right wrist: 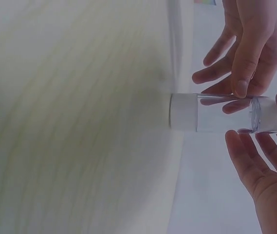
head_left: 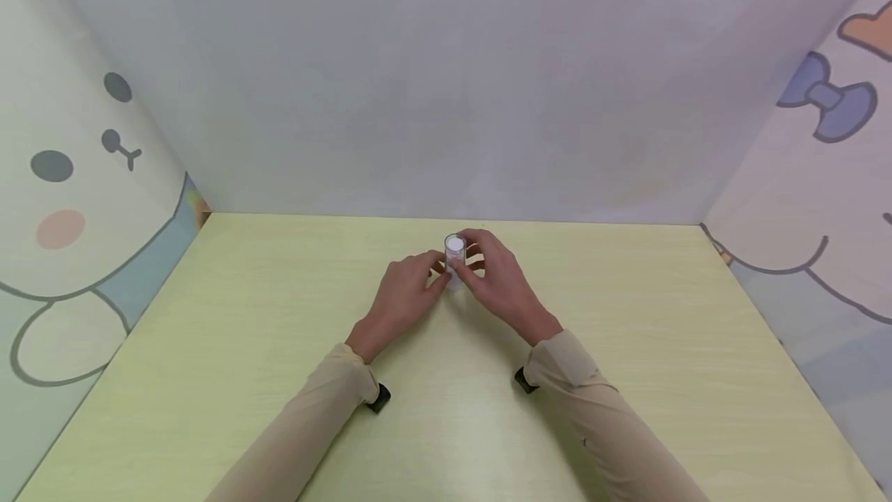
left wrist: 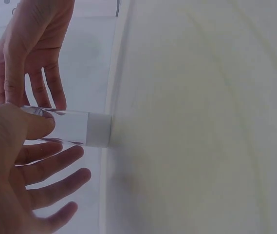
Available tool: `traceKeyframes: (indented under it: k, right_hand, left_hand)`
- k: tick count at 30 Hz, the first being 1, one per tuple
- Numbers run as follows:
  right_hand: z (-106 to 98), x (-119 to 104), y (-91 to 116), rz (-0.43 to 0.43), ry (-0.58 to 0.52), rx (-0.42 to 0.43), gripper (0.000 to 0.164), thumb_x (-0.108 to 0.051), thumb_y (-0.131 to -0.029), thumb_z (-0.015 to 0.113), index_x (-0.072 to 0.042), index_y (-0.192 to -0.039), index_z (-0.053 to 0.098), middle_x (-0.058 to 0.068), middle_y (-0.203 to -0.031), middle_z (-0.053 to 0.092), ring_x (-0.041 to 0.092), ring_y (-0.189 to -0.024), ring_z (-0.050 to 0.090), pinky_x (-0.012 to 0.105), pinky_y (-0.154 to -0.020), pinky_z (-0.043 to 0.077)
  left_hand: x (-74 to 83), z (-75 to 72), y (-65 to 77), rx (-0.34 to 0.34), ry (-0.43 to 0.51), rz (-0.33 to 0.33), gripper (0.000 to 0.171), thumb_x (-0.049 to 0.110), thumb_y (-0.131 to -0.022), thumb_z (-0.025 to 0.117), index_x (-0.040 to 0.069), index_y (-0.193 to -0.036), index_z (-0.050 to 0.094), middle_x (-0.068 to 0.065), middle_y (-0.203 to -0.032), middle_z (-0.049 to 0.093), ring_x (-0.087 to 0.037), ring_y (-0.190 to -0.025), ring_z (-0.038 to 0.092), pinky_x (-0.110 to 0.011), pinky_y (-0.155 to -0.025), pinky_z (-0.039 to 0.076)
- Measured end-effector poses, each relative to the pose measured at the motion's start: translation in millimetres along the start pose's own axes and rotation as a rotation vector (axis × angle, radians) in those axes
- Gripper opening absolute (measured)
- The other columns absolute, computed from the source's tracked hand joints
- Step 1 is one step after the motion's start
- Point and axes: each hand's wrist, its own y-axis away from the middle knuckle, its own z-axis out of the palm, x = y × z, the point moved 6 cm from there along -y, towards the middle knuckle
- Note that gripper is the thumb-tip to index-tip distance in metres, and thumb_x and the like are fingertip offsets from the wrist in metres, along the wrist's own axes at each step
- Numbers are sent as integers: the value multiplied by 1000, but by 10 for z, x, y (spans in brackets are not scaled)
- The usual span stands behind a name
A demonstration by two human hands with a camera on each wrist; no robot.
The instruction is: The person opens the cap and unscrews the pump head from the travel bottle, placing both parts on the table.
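Observation:
A clear cylinder with a white base (right wrist: 183, 112) stands upright on the table, near its back edge. In the head view this clear cylinder (head_left: 454, 246) is between both hands, with a white disc inside its rim. My left hand (head_left: 406, 290) holds its clear body from the left, thumb in front, the other fingers spread behind. My right hand (head_left: 503, 281) holds an upper clear part with a white band (right wrist: 270, 115) between thumb and fingers. I cannot tell whether this upper part is separate from the lower one.
The pale yellow table (head_left: 627, 316) runs back to a plain light wall (head_left: 446, 84). Panels with cartoon figures stand at the left (head_left: 77, 200) and right (head_left: 801, 200) sides. A dark wrist device (head_left: 379, 398) shows under the left sleeve, and another (head_left: 526, 379) under the right.

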Motion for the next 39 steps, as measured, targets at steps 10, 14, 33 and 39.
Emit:
traceKeyframes:
  k: [10,14,33,39]
  right_hand:
    - [-123,-93,95,16,-58,32,40,-18,-100,73,-9,-135,56,5,-127,64,24,-111,68,37,-88,63]
    - [-187,-160,179,26,-68,48,39,-20,-99,73,-11,-134,57,4,-127,65,23,-110,69,38,-87,63]
    - [-325,-375,904,97,-185,37,40,-18,-98,75,-17,-135,58,-1,-128,67,16,-113,68,26,-90,61]
    - [-330,-436,1167,81,-266,48,37,-12,-98,73,-18,-133,59,0,-126,67,12,-110,68,27,-91,61]
  left_hand:
    - [116,-84,83,46,-59,87,26,25,-101,71,10,-122,71,-2,-107,79,-22,-92,71,-43,-83,56]
    - [214,-162,174,61,-80,134,26,25,-99,73,12,-121,71,-1,-105,79,-22,-89,70,-47,-87,56]
    - [644,-274,809,97,-182,350,24,10,-91,80,22,-111,74,9,-98,80,-12,-92,75,-43,-97,53]
    - [764,-276,1025,100,-212,444,35,-1,-85,82,22,-110,73,12,-99,78,-7,-94,73,-44,-104,50]
